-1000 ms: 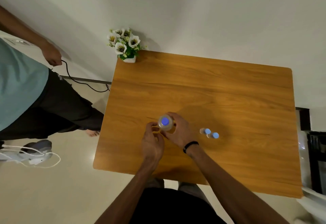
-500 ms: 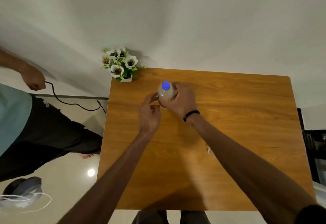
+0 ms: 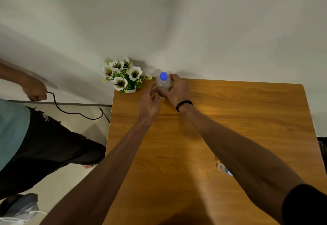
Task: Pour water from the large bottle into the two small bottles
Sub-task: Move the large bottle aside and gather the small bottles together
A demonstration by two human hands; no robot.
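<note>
One large bottle (image 3: 164, 83), blue cap on, stood upright at the far edge of the table (image 3: 247, 118), just right of the flower pot (image 3: 123, 79). The right hand (image 3: 177, 90) had its grip wrapped round the bottle's body. The left hand (image 3: 150, 101) hovered just beside the bottle, fingers loosely curled, holding nothing. One small bottle (image 3: 223, 168) peeked out from under the right forearm, well nearer than the flower pot; a second could not be made out.

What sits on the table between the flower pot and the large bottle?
Nothing: in the head view, only bare wooden table separates the flower pot from the large bottle, though the left hand's fingers reach into that gap.
</note>
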